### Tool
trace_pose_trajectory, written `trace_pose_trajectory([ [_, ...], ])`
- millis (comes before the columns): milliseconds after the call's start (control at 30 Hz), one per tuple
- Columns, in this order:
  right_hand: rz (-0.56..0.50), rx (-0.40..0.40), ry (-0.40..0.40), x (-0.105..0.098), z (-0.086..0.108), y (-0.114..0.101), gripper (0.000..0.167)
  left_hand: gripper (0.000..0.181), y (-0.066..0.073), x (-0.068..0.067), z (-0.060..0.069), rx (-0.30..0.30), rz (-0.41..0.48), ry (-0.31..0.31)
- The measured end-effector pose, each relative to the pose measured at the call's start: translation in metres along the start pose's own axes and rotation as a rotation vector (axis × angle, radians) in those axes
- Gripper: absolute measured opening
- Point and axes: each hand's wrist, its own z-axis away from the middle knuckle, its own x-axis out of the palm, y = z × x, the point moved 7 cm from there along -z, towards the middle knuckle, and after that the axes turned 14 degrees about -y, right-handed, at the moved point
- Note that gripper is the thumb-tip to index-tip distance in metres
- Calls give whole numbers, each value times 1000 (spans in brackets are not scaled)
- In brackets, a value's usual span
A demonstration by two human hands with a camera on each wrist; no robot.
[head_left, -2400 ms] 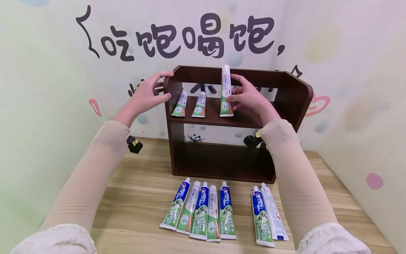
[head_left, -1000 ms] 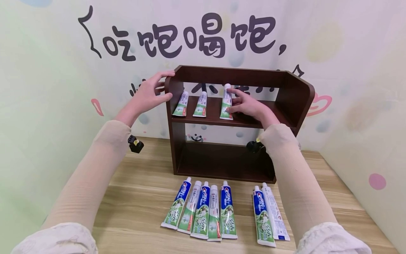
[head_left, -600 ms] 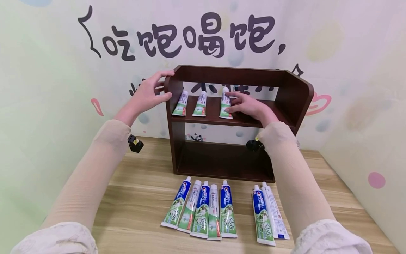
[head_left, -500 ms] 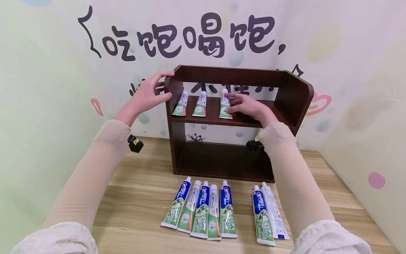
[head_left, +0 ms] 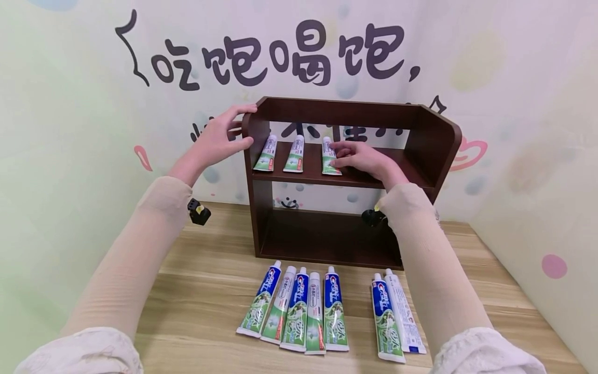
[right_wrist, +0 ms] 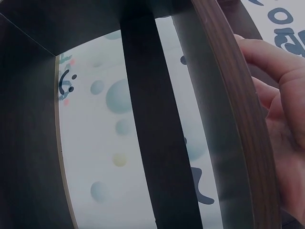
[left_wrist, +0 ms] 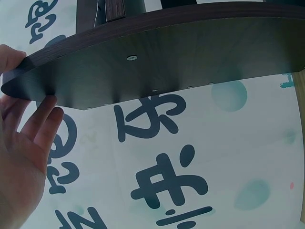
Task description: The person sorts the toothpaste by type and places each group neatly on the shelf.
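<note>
My right hand [head_left: 362, 158] pinches a white-and-green toothpaste tube [head_left: 326, 154] at its right side, with the tube's flat end down on the upper board of a dark brown shelf [head_left: 327, 223]. The tube leans back, cap up. To its left, two matching tubes lean back on the same board: one toothpaste tube [head_left: 294, 158] near the middle and another toothpaste tube [head_left: 266, 158] by the left wall. With thumb and fingers, my left hand [head_left: 217, 137] holds the upper left corner of the shelf's side panel [left_wrist: 143, 62]. The right wrist view hides the tube behind the board.
On the wooden table [head_left: 201, 291], several toothpaste tubes lie in front of the shelf, blue-and-green ones [head_left: 335, 311] alternating with white-and-green ones. Further right lie a blue-and-green tube [head_left: 388, 322] and a white tube [head_left: 405, 317], back side up. A printed wall [head_left: 210, 26] stands behind.
The right hand has lowered its tube onto the upper board, tilted it back and shifted it slightly left. Its index finger is now more bent. The left hand has stayed at the shelf corner.
</note>
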Motion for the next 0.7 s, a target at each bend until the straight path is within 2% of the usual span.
trace_pose_trajectory([
  [700, 22, -14, 11, 3, 4, -3, 61, 58, 0, -1, 0, -3, -23, -7],
])
